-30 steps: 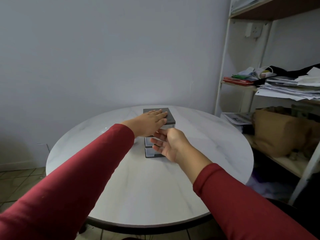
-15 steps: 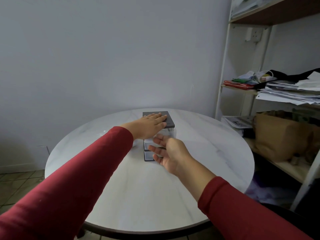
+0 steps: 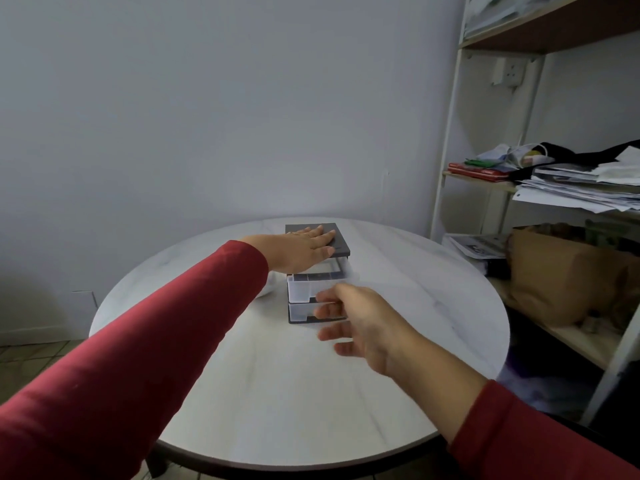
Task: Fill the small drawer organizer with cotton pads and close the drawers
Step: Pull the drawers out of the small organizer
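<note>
A small drawer organizer (image 3: 341, 245) with a dark grey top and clear drawers stands near the far middle of the round white table (image 3: 277, 393). My left hand (image 3: 301, 249) lies flat on its top with straight fingers. The middle clear drawer (image 3: 301, 289) sticks out a little toward me. My right hand (image 3: 360, 323) hovers in front of the drawers with spread fingers, blurred, holding nothing; whether it touches the drawer fronts is unclear. No cotton pads can be made out.
A white object (image 3: 268, 285) peeks out behind my left forearm. To the right stands a white shelf unit (image 3: 446, 150) with stacked papers (image 3: 581, 188) and a brown paper bag (image 3: 561, 271). A plain wall rises behind the table.
My right hand has drawn back from the drawer fronts toward me and lower. The left hand stays pressed on the organizer's top. The view shifted slightly.
</note>
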